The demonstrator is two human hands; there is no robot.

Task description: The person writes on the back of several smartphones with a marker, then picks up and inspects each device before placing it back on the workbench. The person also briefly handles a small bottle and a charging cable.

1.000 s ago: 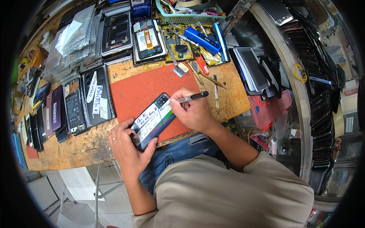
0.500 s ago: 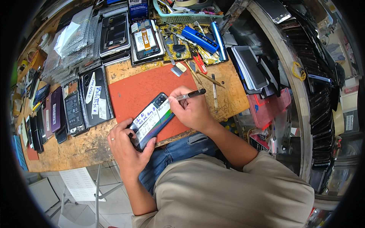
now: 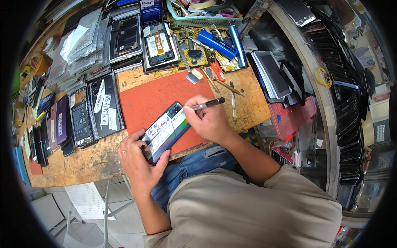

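A dark smartphone [image 3: 178,131] with a rainbow sheen lies tilted over the front part of a red mat [image 3: 144,95], its back facing up. White paper labels [image 3: 159,131] with blue handwriting cover much of that back. My left hand [image 3: 140,161] grips the phone's near-left end, thumb on one edge and fingers on the other; a small black thing, possibly a pen cap, shows between the fingers. Pinched in my right hand [image 3: 206,120] is a pen [image 3: 211,103], its dark end pointing up and right. Its tip, by the phone's far corner, is hidden by my fingers.
Opened phones [image 3: 82,118] and a labelled phone back [image 3: 108,103] line the bench's left. Behind the mat are a phone with exposed innards [image 3: 158,43], a blue tool [image 3: 217,43] and a teal basket [image 3: 206,18]. Tweezers and brushes lie right; phone panels [image 3: 271,76] are stacked at the bench's right edge.
The pen's upper end has shifted very slightly to the right. My left hand and the phone stay in nearly the same place.
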